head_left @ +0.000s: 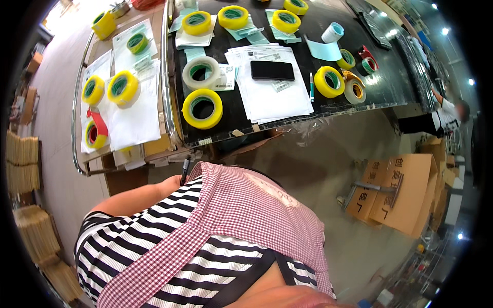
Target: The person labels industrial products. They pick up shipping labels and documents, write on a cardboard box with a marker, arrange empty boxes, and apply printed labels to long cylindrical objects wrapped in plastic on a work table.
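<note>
My left hand (173, 183) is low beside the checked apron, below the table's front edge. Its fingers are closed on a black marker pen (185, 170), which points upward; the apron partly hides the fingers. My right hand does not show. Nearest on the black table (226, 134) is a large yellow tape roll (214, 120), with a clear tape roll (188, 77) behind it. To the right lies a stack of white papers (280, 107) with a black phone (272, 71) on top. Next to the stack is a teal pen (311, 88).
More yellow tape rolls (328, 94) and a blue label roll (333, 33) lie on the table. A metal-railed cart (75, 128) on the left carries papers, tape rolls and a red-ended tape (96, 120). Cardboard boxes (405, 192) stand right; another person (446, 118) is at far right.
</note>
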A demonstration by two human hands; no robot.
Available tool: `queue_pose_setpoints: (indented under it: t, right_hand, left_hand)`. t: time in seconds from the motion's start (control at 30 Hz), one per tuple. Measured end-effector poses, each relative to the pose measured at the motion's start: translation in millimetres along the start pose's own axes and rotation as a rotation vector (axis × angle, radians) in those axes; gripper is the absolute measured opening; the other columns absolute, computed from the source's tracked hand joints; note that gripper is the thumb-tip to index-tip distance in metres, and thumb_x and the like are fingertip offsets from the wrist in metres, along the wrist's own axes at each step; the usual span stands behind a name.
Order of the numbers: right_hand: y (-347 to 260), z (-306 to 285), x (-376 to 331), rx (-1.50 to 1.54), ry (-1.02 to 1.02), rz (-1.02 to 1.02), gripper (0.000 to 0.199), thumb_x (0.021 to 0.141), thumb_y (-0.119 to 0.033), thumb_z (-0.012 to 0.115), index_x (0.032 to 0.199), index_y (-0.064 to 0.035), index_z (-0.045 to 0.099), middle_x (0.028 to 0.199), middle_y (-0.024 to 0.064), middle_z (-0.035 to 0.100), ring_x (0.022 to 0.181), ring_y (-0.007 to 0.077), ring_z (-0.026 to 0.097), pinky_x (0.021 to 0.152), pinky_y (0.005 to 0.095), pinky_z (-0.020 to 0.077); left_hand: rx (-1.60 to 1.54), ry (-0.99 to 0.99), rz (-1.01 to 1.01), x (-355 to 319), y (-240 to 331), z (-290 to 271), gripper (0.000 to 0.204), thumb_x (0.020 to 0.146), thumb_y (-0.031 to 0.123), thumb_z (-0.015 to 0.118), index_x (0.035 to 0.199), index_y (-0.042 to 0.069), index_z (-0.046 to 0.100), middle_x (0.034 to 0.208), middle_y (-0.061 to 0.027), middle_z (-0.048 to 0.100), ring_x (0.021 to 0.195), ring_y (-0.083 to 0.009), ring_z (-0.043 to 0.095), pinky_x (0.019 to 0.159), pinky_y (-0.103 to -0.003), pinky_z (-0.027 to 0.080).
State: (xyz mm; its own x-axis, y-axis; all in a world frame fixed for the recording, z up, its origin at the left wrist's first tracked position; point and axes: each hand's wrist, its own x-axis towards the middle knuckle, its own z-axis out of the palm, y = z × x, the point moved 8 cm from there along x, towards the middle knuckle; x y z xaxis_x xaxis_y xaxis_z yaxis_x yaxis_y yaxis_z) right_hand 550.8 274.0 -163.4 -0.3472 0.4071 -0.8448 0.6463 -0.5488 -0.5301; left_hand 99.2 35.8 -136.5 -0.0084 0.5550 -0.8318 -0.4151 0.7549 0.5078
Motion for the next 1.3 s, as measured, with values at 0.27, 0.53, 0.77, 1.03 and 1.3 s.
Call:
queue_pose_setpoints:
  t: [0.27, 0.53, 0.77, 1.03, 1.3]
  right_hand:
    - [39.9, 30.1, -46.8, 0.116, 0.277, 0.049, 0.020, 0.093, -0.006, 0.063, 0.111, 0.0028, 0.063, 0.101, 0.0102, 0.069, 0.091, 0.0145, 0.066, 0.082, 0.0276, 0.0525]
    - [71.0, 66.6, -81.6, 0.187, 0.412, 0.074, 0.021, 0.094, -0.006, 0.062, 0.113, 0.0029, 0.062, 0.102, 0.0112, 0.069, 0.091, 0.0151, 0.066, 0.083, 0.0284, 0.0529]
    - [91.5, 83.9, -93.0, 0.236, 0.477, 0.078, 0.022, 0.094, -0.006, 0.062, 0.114, 0.0030, 0.062, 0.102, 0.0120, 0.069, 0.091, 0.0157, 0.066, 0.084, 0.0291, 0.0534]
    - [114.3, 94.9, -106.4, 0.264, 0.560, 0.100, 0.023, 0.094, -0.006, 0.062, 0.115, 0.0031, 0.061, 0.103, 0.0130, 0.069, 0.092, 0.0163, 0.067, 0.085, 0.0300, 0.0538]
    - [93.4, 72.7, -125.5, 0.197, 0.674, 0.024, 0.024, 0.095, -0.006, 0.062, 0.116, 0.0032, 0.061, 0.104, 0.0140, 0.069, 0.092, 0.0169, 0.067, 0.086, 0.0308, 0.0543]
  left_hand:
    - [0.451, 0.012, 0.364, 58.9, -10.5, -54.6, 0.028, 0.094, 0.026, 0.064, 0.110, 0.004, 0.068, 0.099, -0.0103, 0.072, 0.092, -0.0223, 0.065, 0.087, -0.035, 0.048]
    - [0.553, 0.169, 0.346, 108.9, -1.9, -68.1, 0.027, 0.091, 0.026, 0.068, 0.105, 0.003, 0.069, 0.094, -0.0114, 0.072, 0.087, -0.0220, 0.066, 0.082, -0.036, 0.049]
    - [0.719, 0.001, 0.132, 20.6, 36.9, -78.8, 0.030, 0.092, 0.023, 0.066, 0.114, 0.003, 0.066, 0.103, -0.0101, 0.071, 0.095, -0.0175, 0.062, 0.088, -0.034, 0.047]
    - [0.481, -0.329, 0.105, 4.9, 59.4, -36.0, 0.028, 0.093, 0.013, 0.065, 0.119, 0.002, 0.063, 0.110, -0.0032, 0.069, 0.099, -0.0125, 0.058, 0.093, -0.032, 0.046]
    - [0.906, -0.260, 0.205, 2.8, 155.0, 26.5, 0.010, 0.098, 0.011, 0.049, 0.101, 0.003, 0.045, 0.086, -0.0097, 0.062, 0.071, -0.0199, 0.062, 0.066, -0.034, 0.051]
